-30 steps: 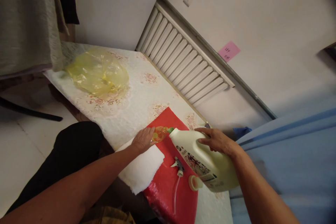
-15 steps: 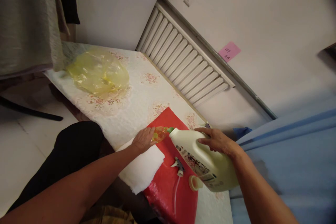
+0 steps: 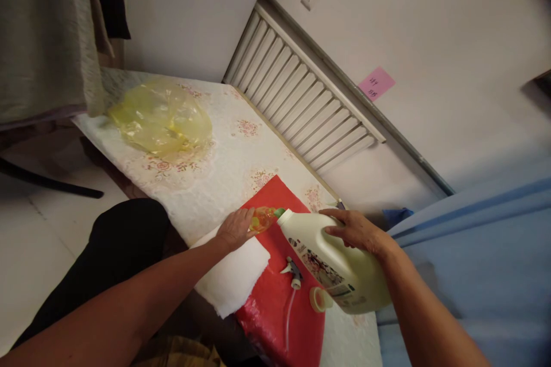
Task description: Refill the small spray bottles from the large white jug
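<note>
My left hand (image 3: 236,230) is closed around a small clear bottle with an orange label or contents (image 3: 262,219), tilted on its side. Its green neck end meets the open mouth of a large pale-green detergent jug (image 3: 329,258). The jug leans toward the bottle, gripped at its handle by my right hand (image 3: 357,232). Whether liquid flows between them cannot be made out. Below the jug, a trigger spray head (image 3: 294,273) with a thin tube lies on a red sheet (image 3: 275,192). A round pale cap (image 3: 319,300) sits nearby. White paper towel (image 3: 235,275) lies under my left forearm.
A floral tablecloth (image 3: 232,160) covers the table. On its far left sits a crumpled yellow plastic bag (image 3: 163,117). A radiator (image 3: 301,92) runs along the wall behind, and a blue curtain (image 3: 486,252) hangs at the right. My knee (image 3: 133,229) is at the left edge.
</note>
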Available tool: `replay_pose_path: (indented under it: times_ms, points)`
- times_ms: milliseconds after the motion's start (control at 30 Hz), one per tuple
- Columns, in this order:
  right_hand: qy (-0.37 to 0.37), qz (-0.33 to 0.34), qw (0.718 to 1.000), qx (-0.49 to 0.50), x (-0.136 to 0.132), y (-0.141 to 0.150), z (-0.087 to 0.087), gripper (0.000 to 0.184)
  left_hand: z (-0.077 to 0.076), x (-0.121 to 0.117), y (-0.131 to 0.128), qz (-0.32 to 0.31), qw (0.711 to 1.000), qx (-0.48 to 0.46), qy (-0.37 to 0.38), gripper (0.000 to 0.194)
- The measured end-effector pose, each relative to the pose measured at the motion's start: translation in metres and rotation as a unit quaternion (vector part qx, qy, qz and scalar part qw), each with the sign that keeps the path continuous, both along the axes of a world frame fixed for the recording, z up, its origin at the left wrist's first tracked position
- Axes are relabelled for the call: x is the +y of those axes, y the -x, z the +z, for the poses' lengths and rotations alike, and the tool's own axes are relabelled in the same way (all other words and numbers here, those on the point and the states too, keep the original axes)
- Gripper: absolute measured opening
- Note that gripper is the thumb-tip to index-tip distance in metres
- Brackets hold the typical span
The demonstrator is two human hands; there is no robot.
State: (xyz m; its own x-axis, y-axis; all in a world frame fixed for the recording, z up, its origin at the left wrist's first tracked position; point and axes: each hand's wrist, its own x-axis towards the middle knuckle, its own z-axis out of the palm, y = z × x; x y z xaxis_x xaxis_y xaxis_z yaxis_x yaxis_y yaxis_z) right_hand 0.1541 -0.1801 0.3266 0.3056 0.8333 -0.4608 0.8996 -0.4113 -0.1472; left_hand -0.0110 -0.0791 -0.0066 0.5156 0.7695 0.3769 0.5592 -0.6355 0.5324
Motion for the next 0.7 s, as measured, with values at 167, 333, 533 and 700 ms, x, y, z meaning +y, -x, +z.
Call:
replay_pose_path:
  times_ms: [167, 333, 533, 700]
  points:
    - [0.000, -0.003, 1.000, 0.000, 0.0009, 0.0016, 0.0000, 0.051, -0.0009, 0.0003, -0.0006, 0.002, 1.000, -0.001, -0.001, 0.057]
    - [-0.002, -0.005, 1.000, -0.004, 0.0011, 0.0000, -0.0016, 0.051, -0.0028, 0.0003, -0.0012, 0.005, 1.000, -0.001, -0.016, 0.058]
    - [-0.004, -0.001, 1.000, 0.005, 0.0007, -0.0044, -0.0038, 0.051, -0.0041, -0.0001, -0.0018, 0.009, 1.000, -0.007, -0.020, 0.056]
    - [-0.003, 0.008, 1.000, 0.005, 0.0005, -0.0041, -0.0032, 0.051, -0.0069, 0.0004, -0.0026, 0.009, 1.000, -0.009, -0.026, 0.059]
